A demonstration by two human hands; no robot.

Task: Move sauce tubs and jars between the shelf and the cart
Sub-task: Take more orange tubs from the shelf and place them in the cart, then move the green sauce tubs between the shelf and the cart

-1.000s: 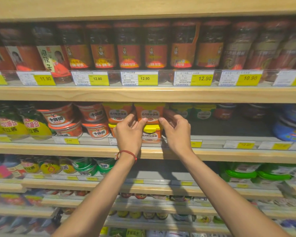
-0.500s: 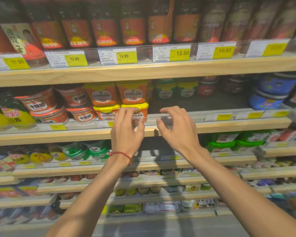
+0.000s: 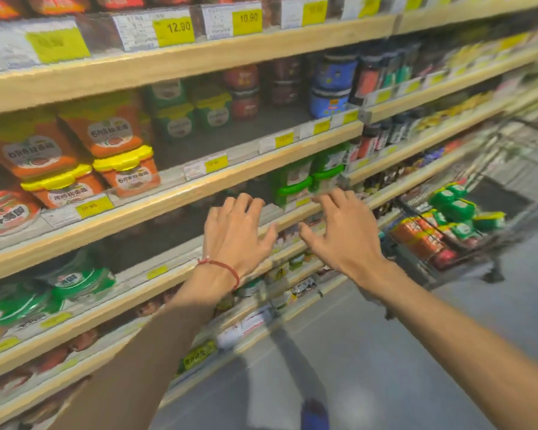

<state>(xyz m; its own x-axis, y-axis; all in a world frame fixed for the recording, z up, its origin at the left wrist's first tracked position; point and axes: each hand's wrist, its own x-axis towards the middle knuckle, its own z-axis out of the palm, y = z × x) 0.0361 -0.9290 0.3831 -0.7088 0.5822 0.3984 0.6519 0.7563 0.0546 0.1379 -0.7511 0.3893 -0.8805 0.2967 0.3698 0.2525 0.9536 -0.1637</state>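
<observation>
Orange sauce tubs with yellow lids [image 3: 128, 169] stand stacked on the middle shelf [image 3: 199, 187] at the left. My left hand [image 3: 236, 234], with a red string at the wrist, is open and empty in front of the shelf below them. My right hand [image 3: 342, 234] is open and empty beside it, fingers spread, just below the green-lidded tubs [image 3: 305, 178]. At the right a wire cart [image 3: 416, 262] holds several green-lidded and orange tubs [image 3: 454, 212]. The view is blurred by motion.
Jars with yellow price tags [image 3: 174, 31] fill the top shelf. Round red tubs [image 3: 7, 212] and green tubs [image 3: 78, 280] sit at the left. Blue tubs [image 3: 330, 85] and dark jars stand further right. Grey floor [image 3: 385, 352] lies below, with my blue shoe [image 3: 314, 414].
Both hands let go of the orange tub on the shelf and drew back, open. The view swung right and down, bringing the cart into sight.
</observation>
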